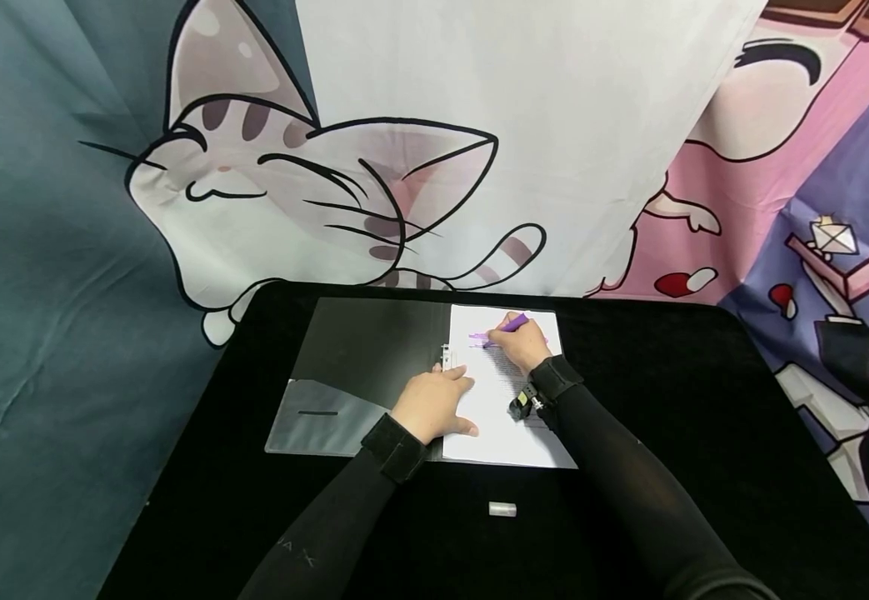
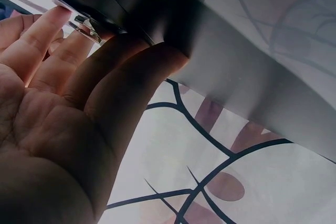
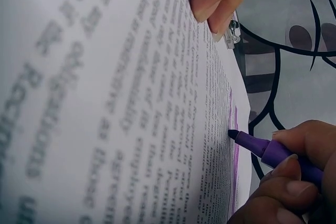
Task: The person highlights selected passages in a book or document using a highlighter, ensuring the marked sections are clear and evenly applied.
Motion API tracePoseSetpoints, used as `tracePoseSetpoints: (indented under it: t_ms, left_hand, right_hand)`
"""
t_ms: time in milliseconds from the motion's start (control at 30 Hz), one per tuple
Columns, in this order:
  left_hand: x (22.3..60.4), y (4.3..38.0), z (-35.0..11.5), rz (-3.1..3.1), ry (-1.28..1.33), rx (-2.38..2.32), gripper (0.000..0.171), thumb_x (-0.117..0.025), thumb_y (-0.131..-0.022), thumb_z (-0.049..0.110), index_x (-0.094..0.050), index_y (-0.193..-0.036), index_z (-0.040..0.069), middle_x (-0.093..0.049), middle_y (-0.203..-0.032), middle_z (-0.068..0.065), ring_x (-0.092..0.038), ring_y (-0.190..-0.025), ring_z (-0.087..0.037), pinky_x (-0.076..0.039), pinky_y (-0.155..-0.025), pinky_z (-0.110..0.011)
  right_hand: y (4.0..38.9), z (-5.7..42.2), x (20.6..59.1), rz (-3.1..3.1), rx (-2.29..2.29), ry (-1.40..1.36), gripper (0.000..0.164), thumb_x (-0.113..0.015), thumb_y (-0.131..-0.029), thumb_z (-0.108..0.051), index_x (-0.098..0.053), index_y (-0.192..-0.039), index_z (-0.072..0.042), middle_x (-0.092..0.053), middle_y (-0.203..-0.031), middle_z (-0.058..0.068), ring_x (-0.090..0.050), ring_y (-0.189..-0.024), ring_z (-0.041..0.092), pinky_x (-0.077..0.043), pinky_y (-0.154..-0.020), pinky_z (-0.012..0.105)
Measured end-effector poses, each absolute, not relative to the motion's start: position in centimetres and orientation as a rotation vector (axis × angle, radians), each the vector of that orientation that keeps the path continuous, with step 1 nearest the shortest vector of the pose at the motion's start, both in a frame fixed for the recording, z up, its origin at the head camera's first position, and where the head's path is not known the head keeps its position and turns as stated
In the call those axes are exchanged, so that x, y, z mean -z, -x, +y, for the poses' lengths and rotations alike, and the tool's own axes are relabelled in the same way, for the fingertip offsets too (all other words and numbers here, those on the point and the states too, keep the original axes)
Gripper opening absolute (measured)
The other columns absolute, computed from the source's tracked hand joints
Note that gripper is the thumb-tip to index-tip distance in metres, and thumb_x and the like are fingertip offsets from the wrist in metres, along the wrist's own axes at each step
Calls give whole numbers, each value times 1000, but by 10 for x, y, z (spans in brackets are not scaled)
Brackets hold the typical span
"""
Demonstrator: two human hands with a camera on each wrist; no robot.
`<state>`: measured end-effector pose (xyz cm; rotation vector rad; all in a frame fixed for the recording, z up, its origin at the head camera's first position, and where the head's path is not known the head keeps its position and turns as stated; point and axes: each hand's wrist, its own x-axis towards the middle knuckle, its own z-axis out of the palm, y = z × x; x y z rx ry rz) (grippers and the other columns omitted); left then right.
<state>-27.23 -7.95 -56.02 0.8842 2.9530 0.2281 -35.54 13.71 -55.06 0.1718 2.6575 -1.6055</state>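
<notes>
An open dark folder (image 1: 374, 337) lies on the black-covered worktop (image 1: 666, 358), with a white printed page (image 1: 509, 446) on the folder's right half. The person's right hand (image 1: 524, 343) is over the upper part of that half, its grip pinching a purple marker (image 1: 514, 323) between thumb and fingers. The marker slants down to the left, uncapped, its dark tip at the printed lines, close beside purple strokes (image 3: 235, 129) drawn across the text.

The left hand (image 1: 434, 404) rests across the folder's spine and the page's left edge, its grip spread: fingers extended towards the metal clip (image 1: 445, 354) on the spine, thumb pointing out over the paper and holding nothing. A translucent pocket (image 1: 325, 429) covers the lower part of the folder's left half.

A small whitish piece (image 1: 502, 509) lies on the person's side of the folder, just below its right half. Black bands circle both wrists. Beyond the folder hangs a curtain (image 1: 591, 83) printed with a smiling cartoon cat (image 1: 254, 225).
</notes>
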Motion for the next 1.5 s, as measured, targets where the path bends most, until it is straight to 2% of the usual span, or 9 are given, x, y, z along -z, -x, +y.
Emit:
tracePoseSetpoints:
  t_ms: [233, 433, 667, 1500]
  left_hand:
    - [586, 283, -80, 2947, -876, -248, 96, -92, -78, 78, -71, -157, 26, -63, -170, -2, -68, -146, -50, -64, -111, -60]
    - [596, 288, -79, 2960, -887, -207, 98, -91, -77, 81, -70, -157, 28, -62, -170, -1, -68, -145, -49, -65, -110, -60]
    - [600, 291, -80, 2967, -884, -180, 99, -88, -77, 84, -70, -158, 30, -61, -171, 1, -68, -145, -47, -66, -109, -59]
    - [601, 292, -79, 2979, -894, -172, 96, -90, -78, 81, -70, -157, 30, -62, -171, 1, -69, -145, -47, -66, -110, -59]
  right_hand:
    - [348, 134, 542, 2651, 1570, -212, 19, -79, -92, -9, -65, -81, -13, -54, -73, -6, -48, -74, 15, -35, -62, 28]
    - [348, 136, 542, 2672, 1557, -191, 19, -78, -93, -8, -63, -81, -12, -53, -73, -5, -47, -72, 17, -35, -62, 28]
    - [350, 139, 541, 2665, 1539, -187, 18, -77, -94, -8, -64, -83, -11, -54, -75, -4, -48, -74, 17, -36, -64, 29]
    - [348, 145, 541, 2689, 1527, -160, 21, -78, -95, -7, -61, -83, -11, -52, -73, -5, -47, -71, 16, -35, -59, 27]
